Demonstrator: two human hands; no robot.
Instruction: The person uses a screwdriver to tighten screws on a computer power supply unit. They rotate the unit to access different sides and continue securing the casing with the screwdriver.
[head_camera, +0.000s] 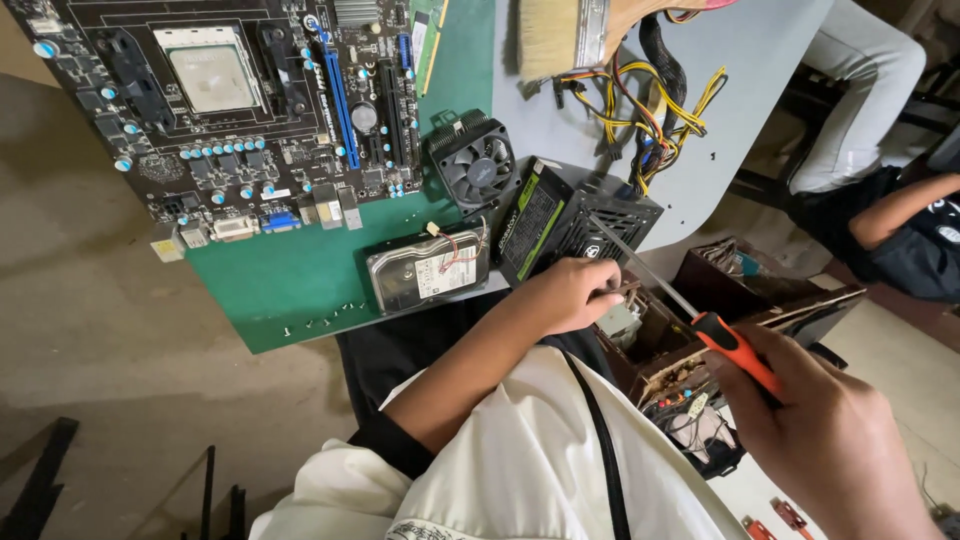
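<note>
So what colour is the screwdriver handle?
Orange and black screwdriver handle, gripped by the right hand; head view.

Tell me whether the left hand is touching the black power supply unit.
Touching. The head view shows the left hand pressed against the near lower edge of the black power supply unit, with no gap between them, while the right hand holds the orange-handled screwdriver.

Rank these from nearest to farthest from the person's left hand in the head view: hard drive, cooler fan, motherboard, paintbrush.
1. hard drive, just left of the left hand.
2. cooler fan, above the drive.
3. paintbrush, top edge.
4. motherboard, far upper left.
</note>
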